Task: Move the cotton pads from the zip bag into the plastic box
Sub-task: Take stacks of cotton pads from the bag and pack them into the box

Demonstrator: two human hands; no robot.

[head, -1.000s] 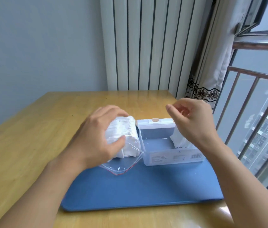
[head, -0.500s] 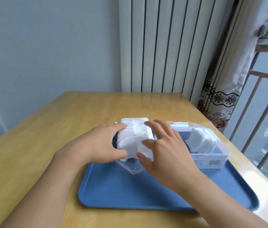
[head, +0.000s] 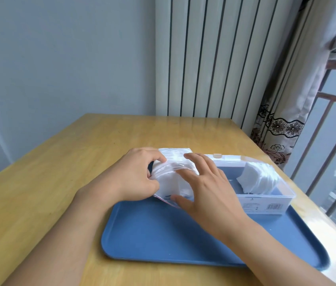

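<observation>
1. Presently, cotton pads: a white stack inside the zip bag, on the blue tray, just left of the plastic box. A second batch of pads already stands in the box's right end.
2. Left hand: fingers curled round the bag's left side, gripping it.
3. Right hand: a second ago raised and empty over the box; now laid on the bag beside the left hand, fingers spread over the stack, thumb at the bag's near edge. Judged: it has returned for the next batch, so the transfer is partway done.
4. Tray: lies on a wooden table, the box at its far right corner.
5. Room: grey wall and striped panel beyond the table; patterned curtain and railed window right of the box.
</observation>
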